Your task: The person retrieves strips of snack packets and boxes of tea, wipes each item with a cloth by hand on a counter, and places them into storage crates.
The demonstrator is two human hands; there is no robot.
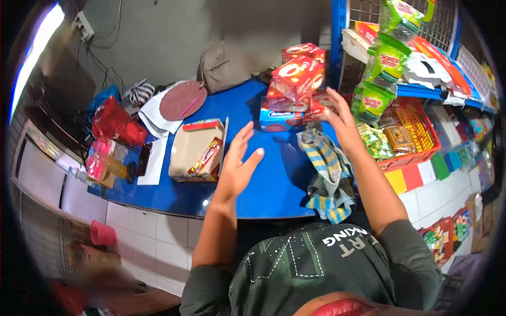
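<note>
My left hand is raised over the blue table, fingers apart and holding nothing, just right of an open cardboard box with a red and yellow wrapped snack inside. My right hand is also empty with its fingers spread, beside a stack of red boxes. A blue box sits at the foot of that stack. Below them a striped blue and yellow cloth lies crumpled over the table's front edge.
Back left on the blue table are a round brown board, papers, a red bag and bottles. A grey bag stands behind. Green sponge packs hang at right above a red basket. A pink bin is lower left.
</note>
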